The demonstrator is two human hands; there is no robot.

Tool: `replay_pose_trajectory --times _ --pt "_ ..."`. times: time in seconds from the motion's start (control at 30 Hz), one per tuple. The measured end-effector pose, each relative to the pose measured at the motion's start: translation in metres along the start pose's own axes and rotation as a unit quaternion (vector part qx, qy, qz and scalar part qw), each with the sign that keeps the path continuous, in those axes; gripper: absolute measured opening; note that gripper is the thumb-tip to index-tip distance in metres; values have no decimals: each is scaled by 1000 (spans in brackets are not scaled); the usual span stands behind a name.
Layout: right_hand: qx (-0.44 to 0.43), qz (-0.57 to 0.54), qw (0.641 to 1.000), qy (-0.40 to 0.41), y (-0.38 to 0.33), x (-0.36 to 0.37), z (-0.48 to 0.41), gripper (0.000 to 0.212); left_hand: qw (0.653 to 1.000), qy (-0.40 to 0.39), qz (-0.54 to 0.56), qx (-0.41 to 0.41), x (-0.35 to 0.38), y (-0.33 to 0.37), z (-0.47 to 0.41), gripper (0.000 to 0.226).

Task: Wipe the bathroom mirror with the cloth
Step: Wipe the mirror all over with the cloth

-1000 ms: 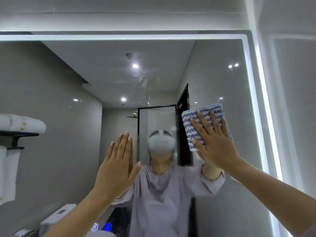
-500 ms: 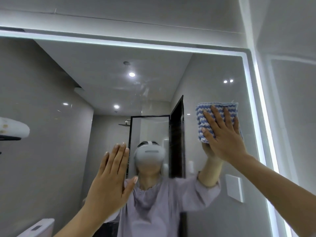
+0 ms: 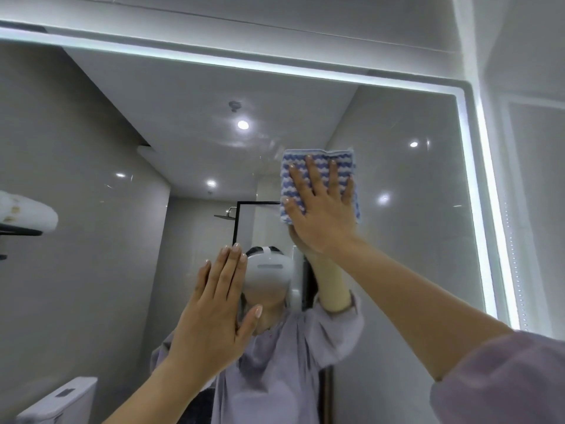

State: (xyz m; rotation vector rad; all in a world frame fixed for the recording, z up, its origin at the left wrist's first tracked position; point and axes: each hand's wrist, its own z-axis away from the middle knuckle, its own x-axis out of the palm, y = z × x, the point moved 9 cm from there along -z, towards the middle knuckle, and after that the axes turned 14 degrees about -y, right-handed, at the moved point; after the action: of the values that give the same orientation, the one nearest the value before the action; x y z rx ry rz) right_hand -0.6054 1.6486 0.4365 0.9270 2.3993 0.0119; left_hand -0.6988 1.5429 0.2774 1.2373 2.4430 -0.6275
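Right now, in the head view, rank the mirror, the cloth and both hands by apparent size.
1. mirror, filling most of the frame.
2. left hand, though it may simply be nearer the camera.
3. right hand and cloth look about alike; the hand covers much of the cloth, so unranked.

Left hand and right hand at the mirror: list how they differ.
The right hand presses a blue-and-white striped cloth against the light-edged bathroom mirror; the left hand holds nothing. The right hand is higher, fingers spread; the left hand lower, fingers together. Both are open, fingers straight.
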Motion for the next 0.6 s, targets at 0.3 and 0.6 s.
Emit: replay_pose_trajectory --times 0.3,0.6 --pt "-130 56 989 -30 -95 -1 -20 61 1000 -1 15 -7 1 -1 0 74" --pt "-148 63 987 -31 -97 -3 -22 62 999 -25 27 -16 5 -6 0 76"
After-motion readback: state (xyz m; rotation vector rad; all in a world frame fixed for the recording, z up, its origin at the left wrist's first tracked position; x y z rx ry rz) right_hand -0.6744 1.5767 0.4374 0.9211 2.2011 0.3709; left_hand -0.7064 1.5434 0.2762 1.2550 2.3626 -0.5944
